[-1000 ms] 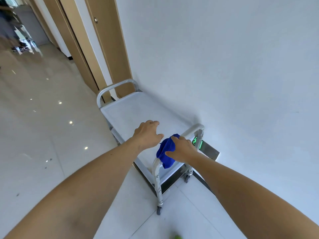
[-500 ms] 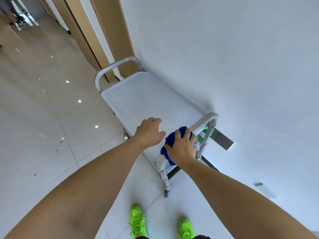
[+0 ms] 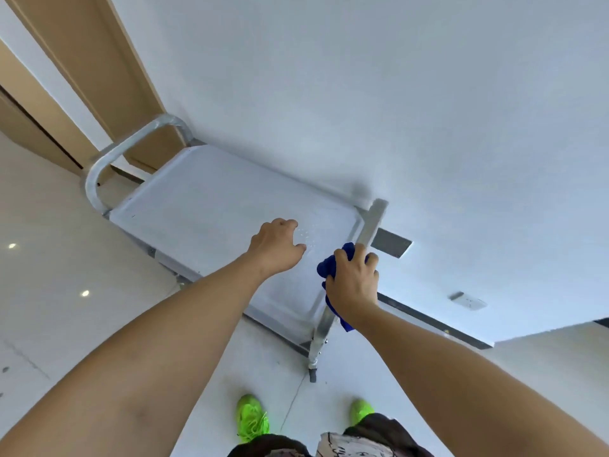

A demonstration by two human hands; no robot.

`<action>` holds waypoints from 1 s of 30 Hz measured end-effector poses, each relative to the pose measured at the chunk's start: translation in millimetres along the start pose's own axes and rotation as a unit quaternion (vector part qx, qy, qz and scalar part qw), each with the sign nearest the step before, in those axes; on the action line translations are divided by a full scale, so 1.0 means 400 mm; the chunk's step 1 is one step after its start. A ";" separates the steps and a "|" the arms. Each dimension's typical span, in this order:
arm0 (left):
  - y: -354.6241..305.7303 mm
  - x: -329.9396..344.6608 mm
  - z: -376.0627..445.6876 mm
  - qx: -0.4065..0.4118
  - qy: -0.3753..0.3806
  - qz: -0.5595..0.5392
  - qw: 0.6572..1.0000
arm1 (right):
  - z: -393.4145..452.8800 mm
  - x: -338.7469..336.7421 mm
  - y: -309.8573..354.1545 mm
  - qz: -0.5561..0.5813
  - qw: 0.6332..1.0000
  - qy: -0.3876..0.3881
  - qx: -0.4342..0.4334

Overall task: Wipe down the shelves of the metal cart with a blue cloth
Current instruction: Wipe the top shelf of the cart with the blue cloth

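Blue cloth [image 3: 329,268] bunched in right hand [image 3: 352,285] on near handle [image 3: 370,225]; left hand [image 3: 276,249] loose, empty over top shelf [image 3: 214,206]; cart [image 3: 99,179] may roll if pushed

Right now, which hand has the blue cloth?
The right hand grips the bunched blue cloth at the cart's near handle bar. The left hand holds nothing; it hovers over the top shelf.

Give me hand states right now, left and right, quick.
Left hand: empty, fingers loosely curled over the cart's top shelf.
Right hand: closed on the blue cloth at the near handle bar.
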State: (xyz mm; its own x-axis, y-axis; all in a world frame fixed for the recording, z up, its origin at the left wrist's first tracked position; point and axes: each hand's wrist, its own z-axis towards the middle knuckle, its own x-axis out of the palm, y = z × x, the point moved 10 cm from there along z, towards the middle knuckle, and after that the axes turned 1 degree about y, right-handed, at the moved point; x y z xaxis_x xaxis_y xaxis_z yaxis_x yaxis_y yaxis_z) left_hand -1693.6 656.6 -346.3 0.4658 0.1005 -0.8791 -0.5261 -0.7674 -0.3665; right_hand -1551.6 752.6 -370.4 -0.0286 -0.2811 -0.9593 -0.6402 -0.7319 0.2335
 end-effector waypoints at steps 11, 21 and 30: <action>0.127 -0.115 0.006 0.063 0.015 0.016 0.998 | -0.034 -0.097 0.118 0.068 0.995 -0.051 0.060; 0.222 -0.155 0.000 0.055 -0.001 0.010 0.998 | -0.034 -0.025 0.275 0.080 0.997 -0.022 -0.004; 0.267 -0.074 0.046 0.043 0.043 0.039 0.997 | 0.001 0.161 0.292 0.011 0.999 0.018 -0.036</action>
State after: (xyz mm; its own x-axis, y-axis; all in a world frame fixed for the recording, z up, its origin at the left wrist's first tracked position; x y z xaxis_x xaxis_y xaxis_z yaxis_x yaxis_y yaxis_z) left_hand -1776.7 583.4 -364.9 0.4782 -0.0139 -0.8781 -0.6196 -0.7139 -0.3261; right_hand -1628.4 649.2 -405.0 -0.0142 -0.3186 -0.9478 -0.5834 -0.7672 0.2666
